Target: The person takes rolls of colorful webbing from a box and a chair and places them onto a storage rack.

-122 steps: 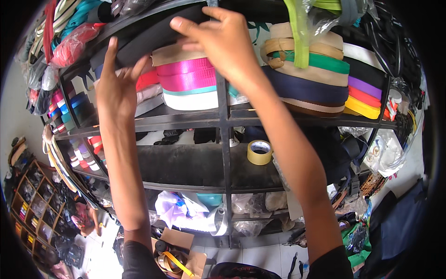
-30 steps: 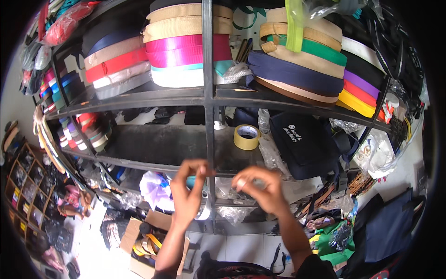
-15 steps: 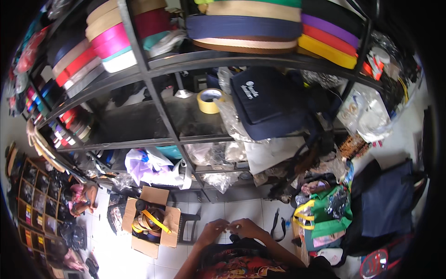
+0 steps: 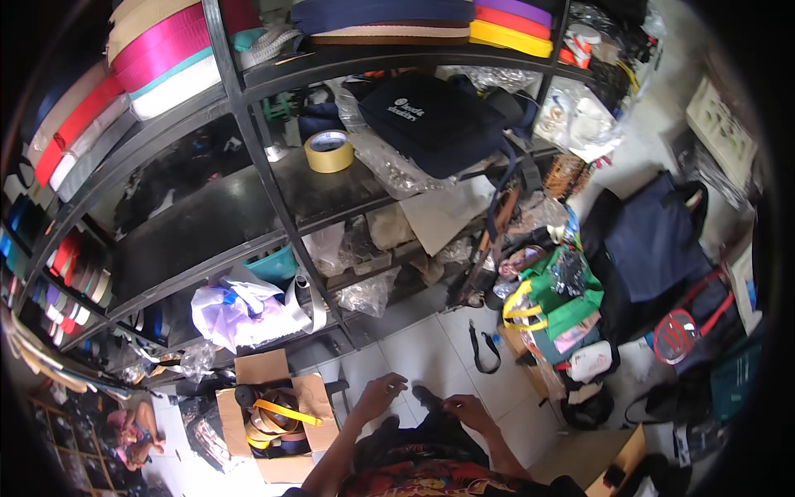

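Note:
My left hand (image 4: 380,397) hovers in front of my body, right of the open cardboard box (image 4: 263,367). Its fingers are bent and slightly apart, and nothing shows in them. Level with it, a short way to the right, my right hand (image 4: 469,411) has its fingers curled together. Whether something small is in them cannot be made out. Between the hands, farther down, a dark shoe (image 4: 426,397) stands on the tiled floor. Inside the box lie rolled straps, including a yellow strap (image 4: 286,412).
A black metal shelf (image 4: 190,203) ahead carries webbing rolls, a yellow tape roll (image 4: 329,152) and a dark blue bag (image 4: 439,124). A black strap (image 4: 483,348) lies on the floor. Right stand a green bag (image 4: 571,290) and a cardboard box (image 4: 609,460). A person (image 4: 132,431) sits far left.
My hands, close together before, have moved apart, the right one farther right. The view has swung right and down, showing more of the floor and the box at lower right.

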The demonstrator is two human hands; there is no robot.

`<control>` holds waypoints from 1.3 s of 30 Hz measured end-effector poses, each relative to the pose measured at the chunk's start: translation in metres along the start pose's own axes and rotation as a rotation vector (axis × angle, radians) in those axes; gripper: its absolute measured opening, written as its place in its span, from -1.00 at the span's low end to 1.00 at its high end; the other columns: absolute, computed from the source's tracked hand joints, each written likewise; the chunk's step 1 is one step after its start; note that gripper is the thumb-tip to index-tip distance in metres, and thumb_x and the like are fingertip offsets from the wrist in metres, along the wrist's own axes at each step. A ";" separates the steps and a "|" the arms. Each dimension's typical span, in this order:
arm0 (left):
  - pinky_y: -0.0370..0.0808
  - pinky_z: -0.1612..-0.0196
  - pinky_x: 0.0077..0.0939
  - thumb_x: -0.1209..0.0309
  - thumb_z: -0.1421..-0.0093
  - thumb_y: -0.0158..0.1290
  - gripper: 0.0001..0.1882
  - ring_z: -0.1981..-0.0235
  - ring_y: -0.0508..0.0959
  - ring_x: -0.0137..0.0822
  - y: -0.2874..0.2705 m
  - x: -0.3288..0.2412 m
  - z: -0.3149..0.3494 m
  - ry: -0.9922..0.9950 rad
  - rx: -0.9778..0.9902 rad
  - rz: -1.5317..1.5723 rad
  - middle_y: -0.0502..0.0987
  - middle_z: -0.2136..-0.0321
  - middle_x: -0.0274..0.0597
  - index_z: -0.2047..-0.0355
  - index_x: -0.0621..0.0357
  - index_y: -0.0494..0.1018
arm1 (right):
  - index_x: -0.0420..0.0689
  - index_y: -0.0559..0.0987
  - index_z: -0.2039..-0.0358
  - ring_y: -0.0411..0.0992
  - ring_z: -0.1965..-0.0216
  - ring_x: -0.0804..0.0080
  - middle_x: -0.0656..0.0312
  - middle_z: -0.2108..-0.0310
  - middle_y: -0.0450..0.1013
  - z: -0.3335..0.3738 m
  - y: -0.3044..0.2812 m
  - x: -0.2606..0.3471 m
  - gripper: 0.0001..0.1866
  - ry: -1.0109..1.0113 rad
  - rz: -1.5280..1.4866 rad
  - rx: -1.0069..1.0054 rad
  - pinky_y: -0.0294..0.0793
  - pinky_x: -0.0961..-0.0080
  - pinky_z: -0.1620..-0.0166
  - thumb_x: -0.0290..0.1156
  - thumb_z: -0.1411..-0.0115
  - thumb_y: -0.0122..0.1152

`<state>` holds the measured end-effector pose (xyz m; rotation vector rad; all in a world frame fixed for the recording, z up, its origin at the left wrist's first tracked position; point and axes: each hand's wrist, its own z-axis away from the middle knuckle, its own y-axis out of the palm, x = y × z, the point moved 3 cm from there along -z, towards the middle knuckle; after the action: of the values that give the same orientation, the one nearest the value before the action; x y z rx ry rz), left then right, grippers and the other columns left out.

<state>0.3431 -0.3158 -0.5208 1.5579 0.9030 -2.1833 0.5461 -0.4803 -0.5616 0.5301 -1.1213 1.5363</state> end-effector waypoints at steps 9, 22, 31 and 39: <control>0.52 0.24 -0.45 0.35 -0.22 -0.01 -0.75 0.36 0.61 -0.27 0.042 0.023 0.059 0.079 0.335 0.018 0.62 0.33 -0.12 0.16 0.21 0.48 | -0.17 0.58 0.15 0.51 0.38 0.48 0.19 0.35 0.57 0.130 0.091 -0.001 -0.74 0.031 -0.234 -0.167 0.50 0.49 0.24 -0.31 -0.23 0.11; 0.48 0.32 -0.56 0.43 -0.26 -0.03 -0.81 0.43 0.56 -0.45 0.179 0.028 0.188 0.290 1.017 -0.219 0.60 0.41 -0.19 0.18 0.26 0.46 | -0.20 0.60 0.20 0.54 0.43 0.48 0.16 0.40 0.57 0.427 0.270 -0.096 -0.78 0.480 -0.513 -1.077 0.50 0.54 0.29 -0.42 -0.19 0.10; 0.51 0.20 -0.48 0.43 -0.28 -0.03 -0.79 0.27 0.61 -0.32 0.243 0.037 0.377 0.244 1.415 -0.176 0.60 0.33 -0.07 0.14 0.28 0.43 | -0.26 0.60 0.23 0.56 0.44 0.40 0.09 0.42 0.57 0.540 0.492 -0.132 -0.76 0.810 -0.722 -1.217 0.51 0.49 0.32 -0.39 -0.16 0.12; 0.50 0.20 -0.41 0.36 -0.26 -0.02 -0.76 0.27 0.61 -0.21 0.231 0.043 0.475 0.371 1.682 -0.344 0.59 0.31 -0.01 0.14 0.25 0.44 | -0.30 0.62 0.31 0.58 0.36 0.25 -0.03 0.39 0.57 0.534 0.657 -0.148 -0.69 1.053 -0.985 -1.393 0.52 0.37 0.23 -0.29 -0.08 0.18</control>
<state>0.1139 -0.7938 -0.5333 2.5055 -1.1789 -3.0446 -0.1434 -0.9784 -0.6839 -0.6054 -0.6163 -0.1177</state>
